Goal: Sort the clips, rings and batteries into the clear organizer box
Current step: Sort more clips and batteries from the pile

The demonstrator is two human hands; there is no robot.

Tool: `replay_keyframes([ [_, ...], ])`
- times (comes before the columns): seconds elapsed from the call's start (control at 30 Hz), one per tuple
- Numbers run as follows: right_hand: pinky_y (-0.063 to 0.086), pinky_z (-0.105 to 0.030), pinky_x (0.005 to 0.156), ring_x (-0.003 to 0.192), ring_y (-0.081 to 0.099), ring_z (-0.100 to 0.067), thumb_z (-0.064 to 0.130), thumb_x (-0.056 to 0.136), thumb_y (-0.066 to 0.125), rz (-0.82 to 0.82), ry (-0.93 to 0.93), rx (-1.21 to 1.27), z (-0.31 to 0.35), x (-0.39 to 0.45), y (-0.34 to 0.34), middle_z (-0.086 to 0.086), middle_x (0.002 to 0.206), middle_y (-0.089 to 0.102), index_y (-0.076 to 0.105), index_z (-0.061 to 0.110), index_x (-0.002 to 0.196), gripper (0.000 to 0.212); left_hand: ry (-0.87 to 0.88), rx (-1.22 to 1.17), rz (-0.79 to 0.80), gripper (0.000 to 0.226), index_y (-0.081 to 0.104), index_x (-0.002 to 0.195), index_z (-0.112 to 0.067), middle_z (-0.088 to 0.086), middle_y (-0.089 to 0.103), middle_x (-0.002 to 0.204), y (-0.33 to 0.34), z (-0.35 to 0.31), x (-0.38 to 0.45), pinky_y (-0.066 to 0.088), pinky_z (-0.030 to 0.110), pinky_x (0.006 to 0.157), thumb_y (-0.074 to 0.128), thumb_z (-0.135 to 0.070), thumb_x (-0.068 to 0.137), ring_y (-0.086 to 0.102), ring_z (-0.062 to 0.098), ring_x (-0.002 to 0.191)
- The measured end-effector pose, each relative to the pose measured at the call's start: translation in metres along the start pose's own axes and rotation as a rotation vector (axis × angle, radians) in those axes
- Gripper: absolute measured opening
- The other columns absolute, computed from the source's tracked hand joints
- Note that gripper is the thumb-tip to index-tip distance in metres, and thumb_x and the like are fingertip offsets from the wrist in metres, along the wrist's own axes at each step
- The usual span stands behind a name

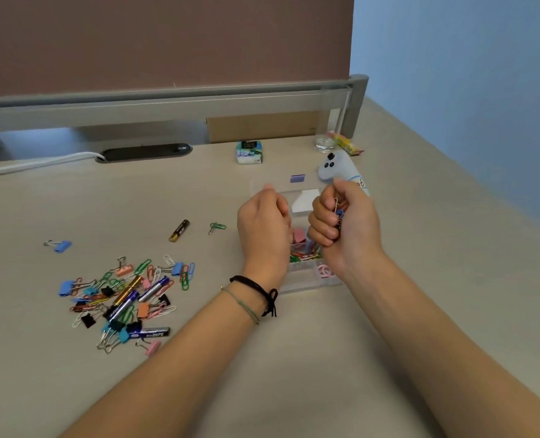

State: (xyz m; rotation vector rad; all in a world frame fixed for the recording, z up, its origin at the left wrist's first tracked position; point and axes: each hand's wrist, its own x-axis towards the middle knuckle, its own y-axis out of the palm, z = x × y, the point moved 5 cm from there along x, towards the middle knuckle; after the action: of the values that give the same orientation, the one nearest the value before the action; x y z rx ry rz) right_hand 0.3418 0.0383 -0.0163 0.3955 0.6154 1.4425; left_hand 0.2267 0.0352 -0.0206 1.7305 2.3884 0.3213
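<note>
The clear organizer box (pixel 306 281) lies on the desk under both my hands, its lid (pixel 303 186) tipped open behind. Coloured paper clips (pixel 303 256), a pink binder clip (pixel 298 235) and pink rings (pixel 325 270) lie in its compartments. My right hand (pixel 344 222) is curled round a bunch of paper clips (pixel 339 213) above the box. My left hand (pixel 264 222) hovers beside it with fingers curled; whatever it may hold is hidden. A pile of clips and batteries (pixel 126 298) lies at the left.
A lone battery (pixel 179 230), a green paper clip (pixel 217 227) and a blue binder clip (pixel 61 245) lie apart from the pile. Behind the box are a tissue pack (pixel 249 152), a white phone (pixel 336 169), a glass (pixel 325 143) and the desk partition (pixel 167 99).
</note>
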Motion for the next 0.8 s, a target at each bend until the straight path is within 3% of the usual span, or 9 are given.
replay_keyframes([
  [0.1, 0.008, -0.022, 0.039, 0.035, 0.015, -0.011, 0.023, 0.099, 0.037, 0.006, -0.024, -0.018, 0.000, 0.000, 0.002, 0.001, 0.045, 0.027, 0.037, 0.014, 0.060, 0.041, -0.002, -0.029, 0.024, 0.037, 0.050, 0.071, -0.005, 0.012, 0.035, 0.053, 0.001, -0.001, -0.002, 0.030, 0.019, 0.039, 0.038, -0.017, 0.104, 0.031, 0.020, 0.044],
  [0.2, 0.009, -0.023, 0.039, 0.036, 0.015, -0.012, 0.024, 0.099, 0.038, 0.016, -0.041, -0.028, 0.000, -0.001, 0.003, 0.000, 0.046, 0.027, 0.038, 0.014, 0.059, 0.041, 0.011, -0.063, 0.044, 0.031, 0.053, 0.076, -0.004, 0.018, 0.041, 0.061, 0.002, -0.003, -0.004, 0.036, 0.028, 0.044, 0.038, -0.014, 0.101, 0.035, 0.022, 0.046],
  [0.33, 0.013, -0.021, 0.036, 0.037, 0.015, -0.012, 0.024, 0.098, 0.039, 0.020, -0.048, -0.019, 0.000, -0.002, 0.004, 0.000, 0.046, 0.027, 0.039, 0.014, 0.058, 0.042, 0.022, -0.080, 0.036, 0.032, 0.054, 0.076, -0.003, 0.019, 0.046, 0.065, 0.001, -0.003, -0.005, 0.042, 0.029, 0.044, 0.037, -0.013, 0.102, 0.043, 0.028, 0.054],
  [0.5, 0.011, -0.021, 0.037, 0.036, 0.015, -0.012, 0.024, 0.099, 0.038, -0.008, -0.062, -0.008, 0.001, -0.002, 0.003, 0.000, 0.047, 0.027, 0.038, 0.014, 0.058, 0.042, 0.033, -0.097, 0.058, 0.033, 0.054, 0.078, -0.005, 0.024, 0.063, 0.068, -0.001, -0.004, -0.006, 0.054, 0.032, 0.053, 0.036, -0.016, 0.104, 0.061, 0.032, 0.058],
  [0.6, 0.009, -0.023, 0.040, 0.036, 0.014, -0.012, 0.023, 0.098, 0.039, -0.031, -0.060, 0.011, 0.002, -0.002, 0.000, 0.000, 0.047, 0.026, 0.037, 0.014, 0.058, 0.041, 0.056, -0.123, 0.058, 0.029, 0.056, 0.081, -0.007, 0.026, 0.070, 0.079, -0.003, -0.010, -0.006, 0.058, 0.036, 0.062, 0.036, -0.012, 0.102, 0.071, 0.034, 0.071],
  [0.7, 0.011, -0.020, 0.036, 0.035, 0.015, -0.012, 0.024, 0.098, 0.038, -0.002, -0.021, 0.004, -0.004, -0.001, 0.007, 0.000, 0.046, 0.026, 0.038, 0.015, 0.056, 0.043, 0.126, -0.108, 0.015, 0.027, 0.058, 0.083, -0.009, 0.017, 0.066, 0.075, -0.014, -0.016, 0.001, 0.055, 0.034, 0.066, 0.038, -0.006, 0.100, 0.066, 0.029, 0.073],
  [0.8, 0.007, -0.024, 0.041, 0.035, 0.017, -0.013, 0.026, 0.097, 0.039, 0.026, -0.001, -0.094, -0.014, 0.000, 0.018, -0.001, 0.045, 0.027, 0.041, 0.016, 0.053, 0.046, 0.169, 0.017, -0.036, 0.023, 0.060, 0.087, -0.009, 0.007, 0.057, 0.072, -0.032, -0.015, 0.009, 0.045, 0.022, 0.056, 0.041, -0.001, 0.098, 0.054, 0.018, 0.066],
])
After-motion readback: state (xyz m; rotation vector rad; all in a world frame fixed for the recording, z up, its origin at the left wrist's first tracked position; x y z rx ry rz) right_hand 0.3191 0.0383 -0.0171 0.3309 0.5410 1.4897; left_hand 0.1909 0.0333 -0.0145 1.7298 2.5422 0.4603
